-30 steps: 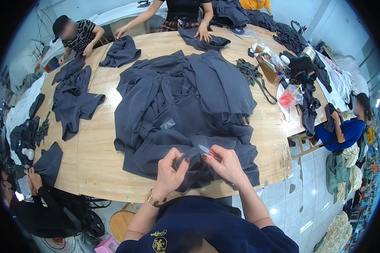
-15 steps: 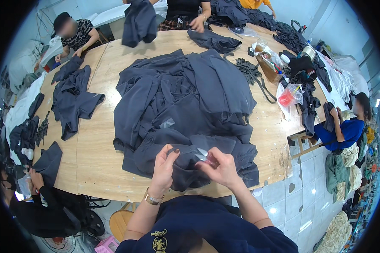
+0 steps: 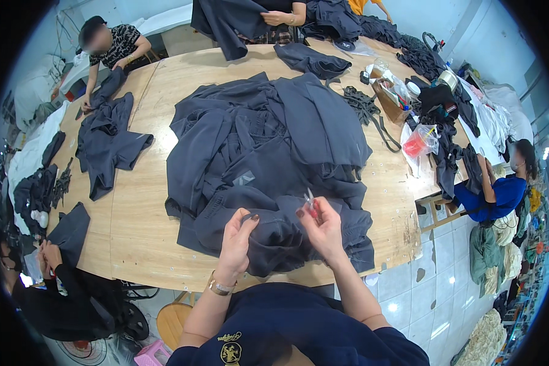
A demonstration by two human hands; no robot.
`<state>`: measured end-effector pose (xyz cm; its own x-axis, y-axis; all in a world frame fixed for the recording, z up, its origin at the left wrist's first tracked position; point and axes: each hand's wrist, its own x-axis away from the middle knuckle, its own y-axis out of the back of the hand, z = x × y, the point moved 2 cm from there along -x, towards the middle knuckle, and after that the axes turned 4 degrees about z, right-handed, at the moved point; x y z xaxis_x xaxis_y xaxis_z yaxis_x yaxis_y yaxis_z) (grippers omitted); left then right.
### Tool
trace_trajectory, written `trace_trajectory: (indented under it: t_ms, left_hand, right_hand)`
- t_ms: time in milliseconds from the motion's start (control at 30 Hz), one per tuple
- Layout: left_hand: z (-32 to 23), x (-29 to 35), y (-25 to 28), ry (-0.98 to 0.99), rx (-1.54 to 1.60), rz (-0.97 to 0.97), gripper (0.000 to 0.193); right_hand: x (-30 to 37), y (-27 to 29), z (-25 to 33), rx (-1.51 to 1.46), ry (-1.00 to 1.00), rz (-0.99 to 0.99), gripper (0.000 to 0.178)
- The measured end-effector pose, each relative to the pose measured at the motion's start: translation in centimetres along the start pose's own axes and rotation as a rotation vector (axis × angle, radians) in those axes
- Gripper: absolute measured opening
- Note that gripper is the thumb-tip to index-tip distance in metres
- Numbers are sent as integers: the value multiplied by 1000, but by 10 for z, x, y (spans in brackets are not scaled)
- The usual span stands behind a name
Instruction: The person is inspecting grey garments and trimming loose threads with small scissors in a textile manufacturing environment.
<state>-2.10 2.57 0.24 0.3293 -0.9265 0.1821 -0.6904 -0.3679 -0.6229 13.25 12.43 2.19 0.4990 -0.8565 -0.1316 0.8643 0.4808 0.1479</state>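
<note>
A heap of dark grey garments covers the middle of the wooden table in front of me. At its near edge my left hand pinches a fold of a dark grey garment between thumb and fingers. My right hand is closed around small red-handled thread snips, their metal blades pointing up and away from me. The snips are held above the cloth, a little right of the pinched fold. Part of their handle is hidden by my fingers.
On the wooden table lie more dark garments at the left. To the right are a box of tools, a red drink in a plastic bag and dark straps. Several people work around the table.
My right hand has drawn away to the right, the snips turning upward. The left hand stays on the fold. Across the table, a person has pulled a dark garment toward themselves.
</note>
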Motion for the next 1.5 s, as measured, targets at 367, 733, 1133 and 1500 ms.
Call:
trace_trajectory:
  t_ms: [367, 733, 1133, 1500]
  left_hand:
    - [-1, -2, 1, 67, 95, -19, 6]
    - [-2, -1, 1, 24, 48, -4, 8]
    - [-2, -1, 0, 30, 45, 5, 9]
    - [-5, 2, -3, -4, -33, 49, 10]
  right_hand:
    - [13, 1, 7, 596, 287, 198, 27]
    - [12, 0, 11, 696, 419, 204, 28]
    - [12, -1, 13, 698, 415, 206, 28]
    - [11, 0, 19, 690, 409, 226, 27]
